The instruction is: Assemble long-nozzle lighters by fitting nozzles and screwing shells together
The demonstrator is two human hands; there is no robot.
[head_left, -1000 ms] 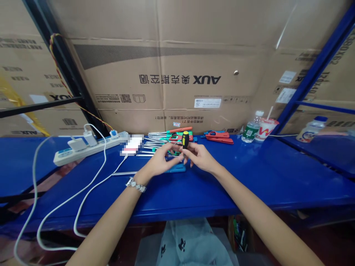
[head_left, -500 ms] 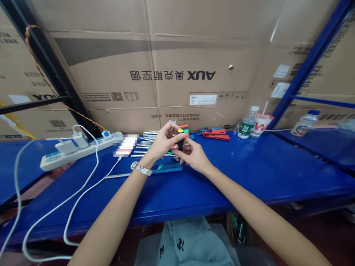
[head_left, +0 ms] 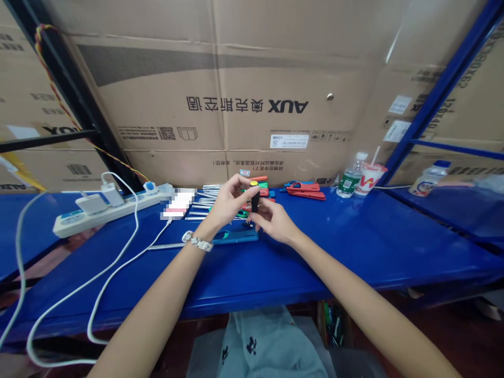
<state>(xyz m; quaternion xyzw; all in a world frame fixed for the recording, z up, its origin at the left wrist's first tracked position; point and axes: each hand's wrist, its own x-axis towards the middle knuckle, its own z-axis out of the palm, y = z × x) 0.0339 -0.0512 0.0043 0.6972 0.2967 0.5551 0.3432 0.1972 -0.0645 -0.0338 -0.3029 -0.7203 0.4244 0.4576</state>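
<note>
Both my hands meet above the blue table (head_left: 354, 257) around a short black handle with a yellow end (head_left: 254, 198), which stands upright like a screwdriver's. My left hand (head_left: 229, 203) pinches it near the yellow top. Lower down, the fingers of my right hand (head_left: 276, 223) close at its bottom end; what they grip there is hidden. Just below my hands lies a long-nosed lighter with a blue handle (head_left: 236, 237). Behind them, several lighters with metal tubes (head_left: 202, 203) and coloured handles lie side by side, partly covered by my fingers.
Red and blue lighter handles (head_left: 305, 190) lie to the right. Further right are a water bottle (head_left: 348, 181), a paper cup (head_left: 369, 181) and a blue-capped bottle (head_left: 429, 179). At left, a power strip (head_left: 98, 218), white cables (head_left: 136, 231) and a blurred phone (head_left: 179, 203). Cardboard (head_left: 244, 68) stands behind.
The black handle has tipped from a slant to upright, its yellow end shifting slightly left. My hands stay close together in nearly the same place.
</note>
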